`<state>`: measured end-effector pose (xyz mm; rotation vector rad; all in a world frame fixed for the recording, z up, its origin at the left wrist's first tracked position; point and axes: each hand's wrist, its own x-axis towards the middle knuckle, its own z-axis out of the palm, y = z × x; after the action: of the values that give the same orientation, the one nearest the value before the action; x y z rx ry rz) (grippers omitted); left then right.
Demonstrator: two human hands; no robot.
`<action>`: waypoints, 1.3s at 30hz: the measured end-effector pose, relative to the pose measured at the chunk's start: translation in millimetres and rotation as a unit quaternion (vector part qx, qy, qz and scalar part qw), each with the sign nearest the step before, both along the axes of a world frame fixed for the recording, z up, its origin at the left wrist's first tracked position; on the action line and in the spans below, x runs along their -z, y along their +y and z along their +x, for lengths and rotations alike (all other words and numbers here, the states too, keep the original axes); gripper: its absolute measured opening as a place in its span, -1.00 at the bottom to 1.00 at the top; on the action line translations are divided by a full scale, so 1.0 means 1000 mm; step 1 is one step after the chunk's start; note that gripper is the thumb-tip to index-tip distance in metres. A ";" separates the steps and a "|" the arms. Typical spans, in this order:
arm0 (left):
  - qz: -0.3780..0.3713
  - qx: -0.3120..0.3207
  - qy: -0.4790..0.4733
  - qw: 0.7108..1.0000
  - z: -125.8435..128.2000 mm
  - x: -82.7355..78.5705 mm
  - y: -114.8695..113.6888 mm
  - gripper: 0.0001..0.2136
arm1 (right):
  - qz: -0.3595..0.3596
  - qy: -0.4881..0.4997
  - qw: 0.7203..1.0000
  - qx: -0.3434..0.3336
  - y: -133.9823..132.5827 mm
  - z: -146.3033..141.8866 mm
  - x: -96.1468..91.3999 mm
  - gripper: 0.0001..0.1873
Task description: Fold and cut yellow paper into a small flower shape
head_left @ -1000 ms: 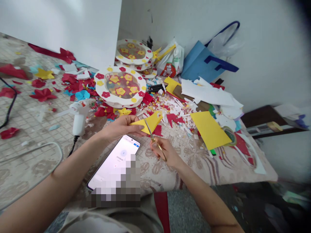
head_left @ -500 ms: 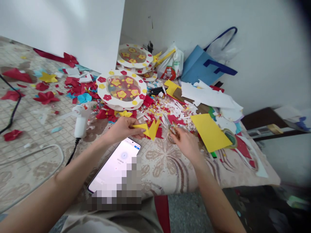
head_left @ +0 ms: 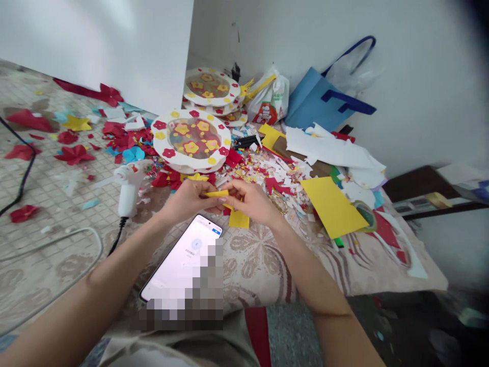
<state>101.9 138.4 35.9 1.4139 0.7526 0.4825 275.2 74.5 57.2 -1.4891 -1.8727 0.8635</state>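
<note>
In the head view, both hands meet just above the cloth-covered counter (head_left: 267, 265) over 1 small yellow paper piece (head_left: 238, 219). The left hand (head_left: 190, 201) pinches its upper folded edge, fingers closed on it from the left. The right hand (head_left: 250, 200) has its fingers clamped on the same piece from the right, and the lower flap hangs free between them. The piece is held in the air, just beyond the top of a lit phone (head_left: 179, 257) lying flat near the person's lap. A white glue gun (head_left: 126, 187) stands to the left, and 2 flower-trimmed round plates (head_left: 191, 136) sit behind among red and yellow scraps. A larger yellow sheet (head_left: 332, 206) lies to the right. The hands look to be working a fold or opening cut layers. Doing that well probably means keeping both pinches close to the crease, pulling gently and evenly so the thin paper does not tear, and keeping the loose flap clear of the scraps beneath.
</note>
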 end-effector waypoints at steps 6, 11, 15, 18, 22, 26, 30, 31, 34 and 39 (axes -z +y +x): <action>0.012 0.002 -0.035 0.999 -0.002 0.011 0.006 -0.71 | -0.001 -0.096 0.995 0.037 -0.004 0.024 0.017 -0.85; 0.024 0.019 -0.019 0.999 -0.001 0.012 0.005 -0.72 | 0.037 -0.059 0.991 0.114 -0.008 0.024 0.017 -0.77; 0.025 0.047 -0.019 0.998 0.001 0.012 0.001 -0.74 | 0.015 0.067 0.996 0.059 -0.011 0.006 0.018 -0.79; 0.018 0.043 -0.025 0.999 0.001 0.012 0.001 -0.72 | 0.024 0.079 0.994 0.073 -0.011 0.000 0.022 -0.86; 0.017 0.006 -0.030 0.999 0.000 0.009 0.002 -0.68 | 0.029 0.101 0.990 0.097 -0.010 0.003 0.025 -0.86; 0.015 0.014 -0.024 1.000 0.001 0.009 0.002 -0.66 | 0.008 0.111 0.990 0.082 -0.010 0.003 0.025 -0.87; -0.003 -0.010 -0.047 0.999 0.002 0.013 0.002 -0.64 | 0.049 0.075 0.990 0.113 -0.013 -0.002 0.026 -0.86; -0.010 -0.019 -0.055 0.998 0.003 0.014 0.002 -0.64 | 0.077 0.055 0.987 0.130 -0.013 -0.003 0.027 -0.86; -0.046 -0.027 -0.071 0.996 0.003 0.014 0.001 -0.64 | 0.171 -0.013 0.972 0.160 -0.015 -0.005 0.030 -0.86; -0.110 -0.022 -0.093 0.989 0.003 0.014 -0.001 -0.66 | 0.241 -0.072 0.957 0.147 -0.018 -0.009 0.033 -0.82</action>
<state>105.3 137.1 22.0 1.1330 0.6648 0.5405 266.3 56.7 24.2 -1.4849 -1.7355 0.1445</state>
